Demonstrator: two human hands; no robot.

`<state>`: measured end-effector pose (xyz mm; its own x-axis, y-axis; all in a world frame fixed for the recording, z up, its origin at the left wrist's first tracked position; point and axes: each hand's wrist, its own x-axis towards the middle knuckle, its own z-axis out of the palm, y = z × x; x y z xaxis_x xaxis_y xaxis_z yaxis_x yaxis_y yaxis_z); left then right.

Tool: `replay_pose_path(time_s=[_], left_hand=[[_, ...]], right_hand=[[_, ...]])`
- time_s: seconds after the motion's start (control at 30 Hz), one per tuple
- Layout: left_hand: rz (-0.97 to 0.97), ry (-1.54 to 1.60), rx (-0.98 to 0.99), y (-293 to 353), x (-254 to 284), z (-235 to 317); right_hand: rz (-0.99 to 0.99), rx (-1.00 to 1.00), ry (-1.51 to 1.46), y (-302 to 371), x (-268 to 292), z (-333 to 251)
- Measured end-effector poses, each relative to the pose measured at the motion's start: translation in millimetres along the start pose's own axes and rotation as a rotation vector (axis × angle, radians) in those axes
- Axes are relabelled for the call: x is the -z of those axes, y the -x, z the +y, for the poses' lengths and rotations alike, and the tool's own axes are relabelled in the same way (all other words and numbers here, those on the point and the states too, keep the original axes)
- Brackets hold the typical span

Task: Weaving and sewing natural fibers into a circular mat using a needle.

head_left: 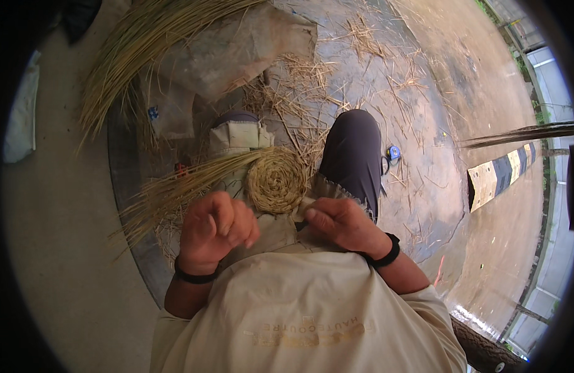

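A round coiled straw disc [276, 180] lies on a pale cloth [234, 138] over my lap, between my knees. From its upper left side a loose bundle of long straw stalks [194, 181] fans out to the left. My left hand [217, 225] hovers just below that bundle, fingers curled in and slightly blurred; anything inside them is hidden. At the disc's lower right my right hand [346, 227] is closed, thumb against forefinger, beside the cloth's edge. What it pinches is too small to make out.
A large sheaf of long straw [138, 65] lies at the upper left beside a crumpled plastic sheet [237, 53]. Cut straw bits [293, 93] litter the ground mat. A blue tape measure [394, 153] sits right of my knee. Farther right is a striped barrier [501, 177].
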<state>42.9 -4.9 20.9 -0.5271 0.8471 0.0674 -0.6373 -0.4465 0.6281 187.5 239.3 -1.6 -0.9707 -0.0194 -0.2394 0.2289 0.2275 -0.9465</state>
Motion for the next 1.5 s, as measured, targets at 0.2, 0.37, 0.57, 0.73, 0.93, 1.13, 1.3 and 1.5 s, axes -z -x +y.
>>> replay_pose_path(time_s=[0.2, 0.37, 0.57, 0.73, 0.93, 1.13, 1.3, 1.5], left_hand=[[0.251, -0.159, 0.163, -11.2, -7.7, -5.3], [0.366, -0.257, 0.185, -16.9, -9.4, -14.0], [0.376, -0.429, 0.163, -18.4, -21.1, -17.6], [0.358, -0.686, 0.089, -17.7, -42.0, -20.9], [0.046, -1.346, -0.315, -12.3, -36.9, -23.5], [-0.022, -1.454, -0.394, -15.6, -39.7, -24.3], [-0.032, -1.511, -0.431, -19.7, -46.8, -22.7], [-0.036, -1.483, -0.451, -21.3, -44.4, -25.7]], right_hand=[[0.320, 0.057, -0.237, 2.6, 10.3, 8.5], [0.330, -0.070, -0.113, 14.1, 28.6, 6.4], [0.334, 0.124, -0.767, 22.2, 9.6, -17.8], [0.283, 0.220, -0.762, 24.5, 6.6, -25.2], [0.326, 0.229, -0.713, 23.2, -0.4, -37.3], [0.172, 0.063, -0.660, 15.1, 10.9, -35.8], [0.049, 0.037, -0.420, 8.2, 8.0, -44.2], [0.152, 0.234, -0.255, -0.8, -2.5, -41.9]])
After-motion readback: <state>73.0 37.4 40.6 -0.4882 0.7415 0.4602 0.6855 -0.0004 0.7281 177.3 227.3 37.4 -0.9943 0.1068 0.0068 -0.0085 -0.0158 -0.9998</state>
